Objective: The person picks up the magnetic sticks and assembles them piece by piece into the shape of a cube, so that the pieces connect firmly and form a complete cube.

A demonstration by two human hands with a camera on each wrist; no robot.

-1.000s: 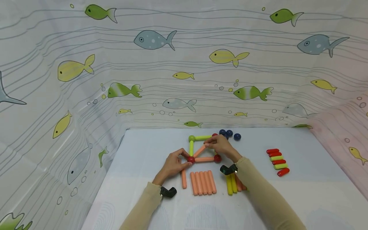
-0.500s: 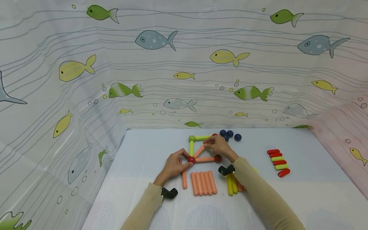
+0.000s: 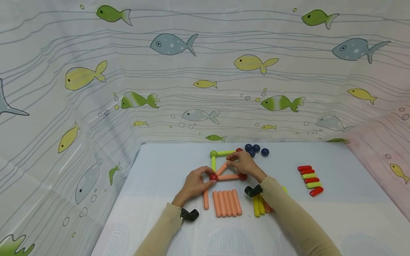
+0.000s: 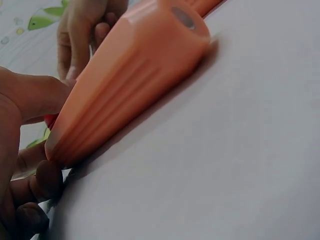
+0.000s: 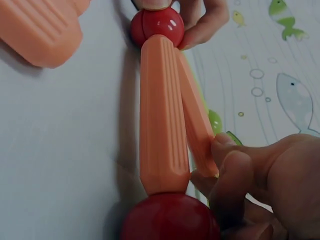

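Observation:
My left hand (image 3: 194, 182) pinches a red ball (image 3: 213, 177) at the near left corner of a frame of sticks and balls. In the right wrist view, an orange stick (image 5: 162, 115) joins that ball to a second red ball (image 5: 170, 220). A second orange stick (image 3: 222, 169) slants from the held ball, and the thumb and fingers of my right hand (image 3: 245, 163) pinch its far end. Behind it are a green ball (image 3: 213, 154) and yellow-green sticks (image 3: 225, 153). Another red ball (image 3: 239, 150) at the far right corner is partly hidden by my right hand.
One loose orange stick (image 4: 120, 85) lies right beside my left hand. Several orange sticks (image 3: 227, 203) form a row in front. Yellow sticks (image 3: 258, 206) lie partly under my right forearm. Dark blue balls (image 3: 256, 148) sit behind, and short red and yellow-green sticks (image 3: 311, 180) at right.
Both hands keep their holds on the red ball and the slanted orange stick. My right hand has shifted only slightly, tilting the stick's far end a little.

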